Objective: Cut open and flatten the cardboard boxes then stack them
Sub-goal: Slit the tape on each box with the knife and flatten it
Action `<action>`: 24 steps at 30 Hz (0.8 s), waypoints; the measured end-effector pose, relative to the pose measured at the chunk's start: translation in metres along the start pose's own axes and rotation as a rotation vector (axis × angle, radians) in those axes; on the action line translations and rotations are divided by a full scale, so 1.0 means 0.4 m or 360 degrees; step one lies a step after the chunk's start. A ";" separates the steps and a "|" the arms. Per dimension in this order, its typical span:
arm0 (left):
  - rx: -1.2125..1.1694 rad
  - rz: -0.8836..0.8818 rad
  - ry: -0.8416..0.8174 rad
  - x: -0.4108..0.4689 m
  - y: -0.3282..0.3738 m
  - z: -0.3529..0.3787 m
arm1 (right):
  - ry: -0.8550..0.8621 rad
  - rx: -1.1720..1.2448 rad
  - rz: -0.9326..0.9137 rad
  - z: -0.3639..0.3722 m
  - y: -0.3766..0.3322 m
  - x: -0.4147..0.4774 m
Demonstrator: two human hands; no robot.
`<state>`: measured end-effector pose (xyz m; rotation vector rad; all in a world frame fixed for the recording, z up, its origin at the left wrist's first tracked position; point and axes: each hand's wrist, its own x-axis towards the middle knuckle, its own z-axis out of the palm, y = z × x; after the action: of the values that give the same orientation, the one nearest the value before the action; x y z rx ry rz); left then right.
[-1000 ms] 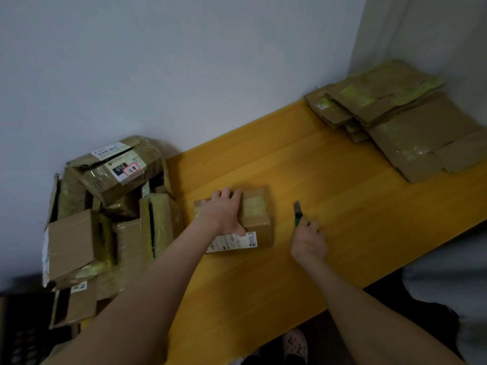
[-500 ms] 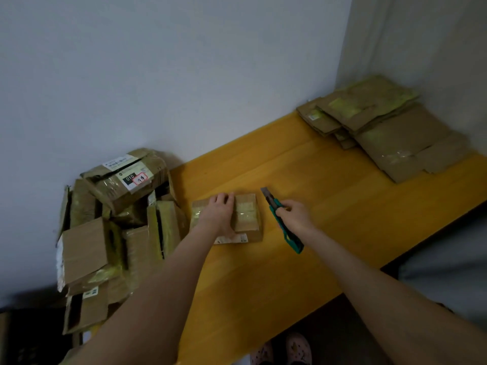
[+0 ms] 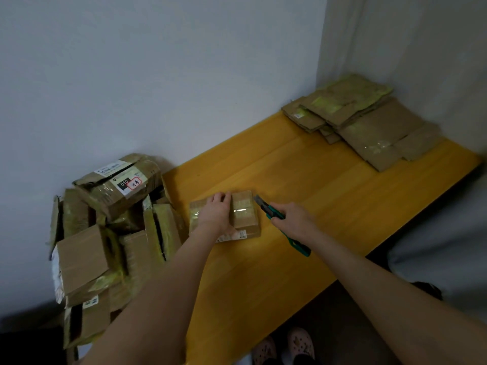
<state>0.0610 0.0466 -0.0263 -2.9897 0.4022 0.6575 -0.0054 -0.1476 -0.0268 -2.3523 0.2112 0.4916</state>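
A small taped cardboard box (image 3: 245,214) lies on the yellow table (image 3: 316,196) near its left end. My left hand (image 3: 217,213) rests flat on the box's top, fingers pointing away from me. My right hand (image 3: 293,222) grips a green utility knife (image 3: 268,210); its blade tip sits beside the box's far right corner. A stack of flattened boxes (image 3: 369,122) lies at the table's far right corner.
A pile of several uncut, taped boxes (image 3: 110,227) stands left of the table against the wall. The wall runs along the table's far edge. A grey surface (image 3: 442,238) lies to the right. My feet in clogs (image 3: 284,349) show below the table's near edge.
My right hand picked the knife up from the table and brought its blade to the box's right side. My left hand stayed on the box.
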 end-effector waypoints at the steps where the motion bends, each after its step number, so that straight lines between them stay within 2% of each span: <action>1: -0.0002 0.0006 0.0006 0.000 -0.001 0.001 | -0.0003 -0.0047 -0.0002 -0.002 -0.007 -0.001; 6: -0.0011 0.0018 0.0018 -0.002 -0.004 0.004 | -0.0023 -0.0123 -0.0039 -0.004 -0.022 -0.015; 14: -0.0001 0.0027 -0.0001 0.001 -0.003 0.001 | -0.0168 0.0019 -0.0038 -0.022 -0.019 -0.029; 19: 0.0008 0.0026 -0.0009 -0.001 -0.005 0.000 | -0.0459 -0.0086 0.0052 -0.044 -0.013 -0.041; 24: 0.0003 0.0051 0.0000 -0.003 -0.005 -0.001 | -0.0207 0.0380 0.0208 -0.114 0.023 -0.057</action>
<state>0.0605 0.0490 -0.0255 -2.9876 0.4517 0.6593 -0.0159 -0.1852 0.0076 -2.0749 0.3444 0.6436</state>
